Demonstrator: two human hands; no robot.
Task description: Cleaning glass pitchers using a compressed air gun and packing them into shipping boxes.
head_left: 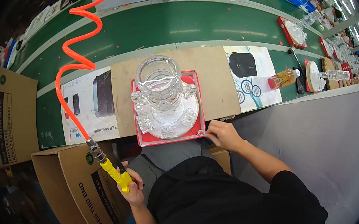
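My left hand [134, 188] is closed around a yellow air blow gun [115, 175], low at the left beside a cardboard box. A coiled orange hose [83, 38] runs up from its metal coupling [96, 150]. My right hand [225, 135] is at the near right corner of a shallow red tray [163, 144], fingers curled and pinching its rim. In the tray sits a clear acrylic piece [160, 84]: a tall open cylinder on a round white base [167, 121], with small clear figures around it. A small clear ring-like bit [200, 132] lies in the corner beside my right fingertips.
Flattened cardboard [209, 76] covers the green bench [131, 29] under the tray. Open cartons [73, 184] stand at the left. To the right lie a drink bottle [283, 78], a dark-handled tool [298, 71] and more trays with clear pieces [293, 33]. A grey panel [298, 132] borders the right side.
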